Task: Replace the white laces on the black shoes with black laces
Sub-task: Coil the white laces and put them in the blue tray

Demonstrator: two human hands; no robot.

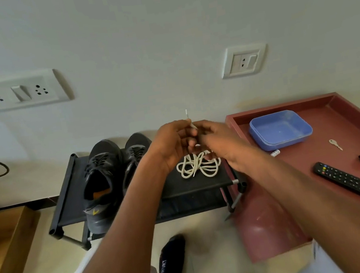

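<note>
Both hands, left (pixel 171 145) and right (pixel 215 139), meet above the rack's (pixel 66 193) right end, fingers curled round a white lace (pixel 198 165), apparently pinching it near its tip. Its loops hang onto the rack. The shoes (pixel 109 170), black-laced, stand at the rack's left end.

We find both hands, the left hand (pixel 171 147) and right hand (pixel 214 140), held close together above the right half of the shoe rack (pixel 65 190), where the coiled white laces (pixel 198 165) take up the shelf. The black shoes (pixel 109 170) fill the rack's left half against the wall. To the right, the red tray (pixel 343 97) (walled on its far and right sides) carries a blue box (pixel 280 129), key (pixel 335 144) and remote (pixel 354 184), with bare patches between them.
</note>
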